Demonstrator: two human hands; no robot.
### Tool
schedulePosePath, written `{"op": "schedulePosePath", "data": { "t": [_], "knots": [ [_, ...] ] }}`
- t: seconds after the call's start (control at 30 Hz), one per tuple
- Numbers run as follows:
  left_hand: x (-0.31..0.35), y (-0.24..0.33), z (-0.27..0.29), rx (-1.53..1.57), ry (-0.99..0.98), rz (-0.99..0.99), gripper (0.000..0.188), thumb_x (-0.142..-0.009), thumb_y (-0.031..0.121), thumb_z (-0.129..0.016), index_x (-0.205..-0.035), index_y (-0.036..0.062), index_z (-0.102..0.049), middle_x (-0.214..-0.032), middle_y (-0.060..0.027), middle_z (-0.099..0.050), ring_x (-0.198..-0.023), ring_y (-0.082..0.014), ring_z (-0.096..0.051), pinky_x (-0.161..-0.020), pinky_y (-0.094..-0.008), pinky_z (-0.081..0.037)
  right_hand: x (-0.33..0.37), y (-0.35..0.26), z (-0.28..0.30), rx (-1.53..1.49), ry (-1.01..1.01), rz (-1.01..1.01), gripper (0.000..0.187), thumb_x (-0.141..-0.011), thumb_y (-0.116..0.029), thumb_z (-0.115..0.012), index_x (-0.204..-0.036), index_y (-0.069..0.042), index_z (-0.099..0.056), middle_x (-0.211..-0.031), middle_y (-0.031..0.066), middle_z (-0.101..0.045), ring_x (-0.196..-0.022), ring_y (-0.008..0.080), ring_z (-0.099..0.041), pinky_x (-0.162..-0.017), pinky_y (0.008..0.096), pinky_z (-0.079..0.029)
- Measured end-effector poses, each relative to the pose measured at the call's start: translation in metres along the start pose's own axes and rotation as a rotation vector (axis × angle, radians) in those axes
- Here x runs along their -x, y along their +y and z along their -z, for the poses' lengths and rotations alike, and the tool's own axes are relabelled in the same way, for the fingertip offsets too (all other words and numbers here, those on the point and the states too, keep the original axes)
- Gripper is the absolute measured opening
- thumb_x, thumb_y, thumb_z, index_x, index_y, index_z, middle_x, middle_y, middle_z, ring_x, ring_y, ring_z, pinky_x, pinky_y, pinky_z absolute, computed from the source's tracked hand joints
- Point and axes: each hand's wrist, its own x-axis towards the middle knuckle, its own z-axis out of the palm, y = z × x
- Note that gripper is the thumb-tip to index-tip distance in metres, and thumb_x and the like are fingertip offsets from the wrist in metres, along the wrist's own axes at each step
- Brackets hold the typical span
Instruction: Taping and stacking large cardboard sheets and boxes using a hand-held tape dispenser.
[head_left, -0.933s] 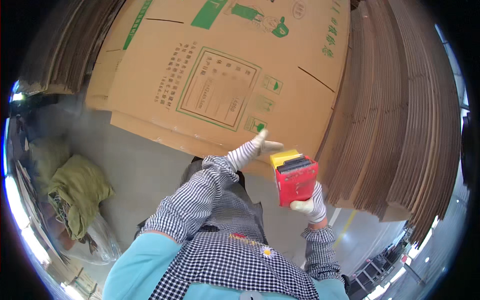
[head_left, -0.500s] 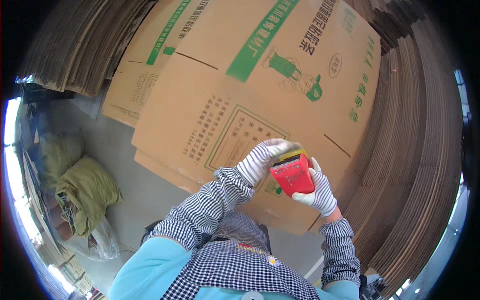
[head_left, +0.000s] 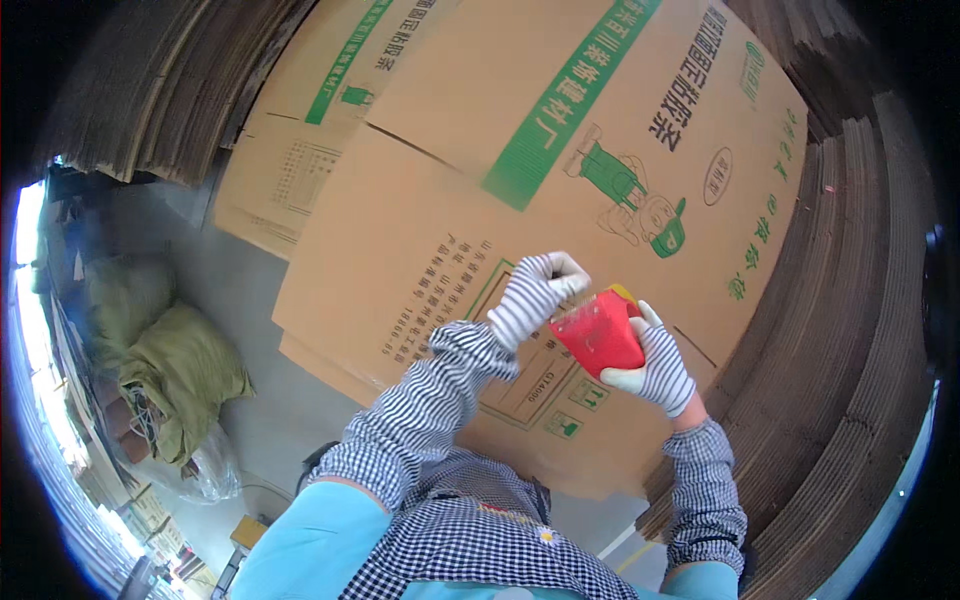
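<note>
Red-and-yellow plastic tape dispenser (head_left: 598,337): in the striped-gloved right hand (head_left: 660,368), fingers clamped around it.
Striped-gloved left hand (head_left: 533,300): curled just beside it; whether fingertips meet, cannot tell.
Flat, green-printed brown cardboard carton (head_left: 355,255): beneath both hands.

You have two hands here, a left hand (head_left: 537,300) and a right hand (head_left: 658,365), in two white knit gloves with dark stripes. Count two black-and-white checked fabric sleeve covers on your arms and one checked apron (head_left: 440,560) bearing one white daisy (head_left: 547,537). There is one boxy red tape dispenser (head_left: 600,335). You can make out two flat brown cardboard cartons with green printing, the nearer carton (head_left: 390,240) and the farther carton (head_left: 265,185), each showing one green band. Two olive-green fabric sacks (head_left: 185,365) and one clear plastic bag (head_left: 215,470) lie to your left. The stacked brown corrugated sheets (head_left: 800,420) are too many to count.
</note>
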Motion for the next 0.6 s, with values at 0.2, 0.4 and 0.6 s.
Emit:
{"op": "schedulePosePath", "data": {
  "t": [0.2,0.4,0.6],
  "knots": [
    [-0.089,0.032,0.136,-0.732,0.757,-0.571,0.010,-0.083,0.017,-0.074,-0.086,0.0090,-0.069,-0.076,-0.0015,-0.066,-0.074,-0.0182,-0.061,-0.070,-0.0368,-0.049,-0.069,0.033,0.066,-0.424,-0.203,-0.454,0.067,-0.069,-0.036,-0.085,-0.116,0.006,-0.064,-0.098,0.0110,-0.072,-0.087,0.0189,-0.069,-0.078,0.0342,-0.055],
    [-0.141,0.026,0.168,-1.568,0.475,-0.439,0.026,-0.081,0.027,-0.075,-0.101,0.0105,-0.069,-0.095,-0.0090,-0.068,-0.086,-0.0291,-0.064,-0.083,-0.0476,-0.048,-0.134,0.097,0.060,-0.043,-0.285,-0.761,0.072,-0.066,-0.053,-0.083,-0.104,0.006,-0.070,-0.092,0.0166,-0.072,-0.083,0.0272,-0.070,-0.076,0.0383,-0.054],
    [-0.168,0.041,0.116,-0.106,0.794,-0.543,0.049,-0.096,0.026,-0.061,-0.133,-0.0014,-0.046,-0.124,-0.0211,-0.060,-0.108,-0.0305,-0.063,-0.093,-0.0442,-0.052,-0.165,0.127,0.086,0.115,-0.295,-0.736,0.077,-0.067,-0.058,-0.081,-0.106,0.007,-0.069,-0.098,0.0185,-0.072,-0.089,0.0291,-0.070,-0.080,0.0384,-0.053]
  ]
}}
